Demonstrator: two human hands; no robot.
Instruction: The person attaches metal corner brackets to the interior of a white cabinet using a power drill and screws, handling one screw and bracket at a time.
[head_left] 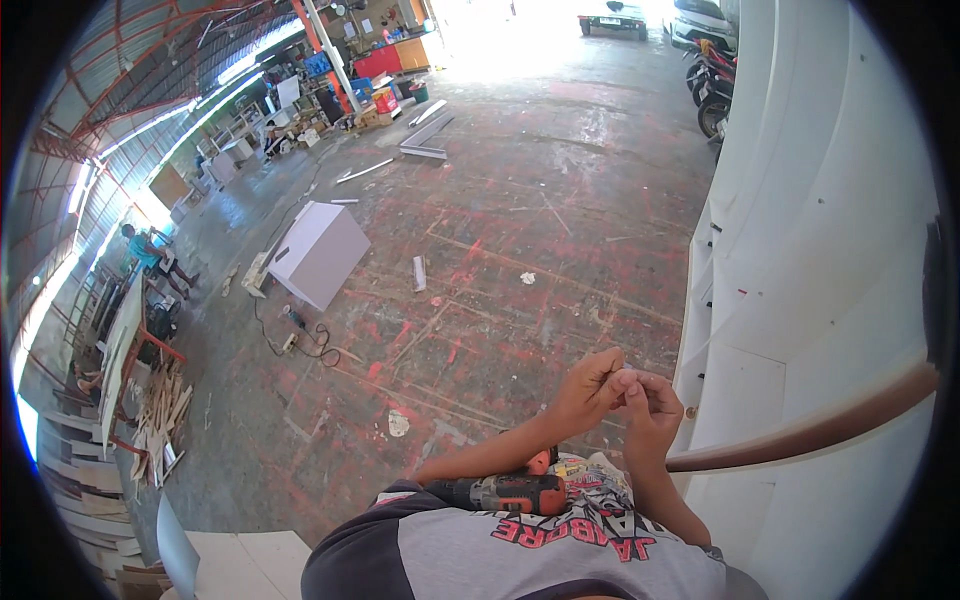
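In front of my chest, my left hand [592, 388] and my right hand [654, 408] meet, fingertips pinched together. Whatever small thing they hold is too little to make out. Below my left forearm, a black and orange cordless drill [515, 493] lies sideways against my shirt. Close beside my right hand stands a large white cabinet [735, 400] with open compartments and small dark fittings along its edge. A brown curved strip [820, 428] crosses the cabinet near my right forearm.
A white box-shaped cabinet [322, 254] stands on the stained concrete floor, with a corded power tool [295, 318] near it. Scrap wood [160, 420] is heaped at the left beside a worktable [122, 345]. Another person [152, 256] is farther back. Motorcycles [712, 98] stand at the far right.
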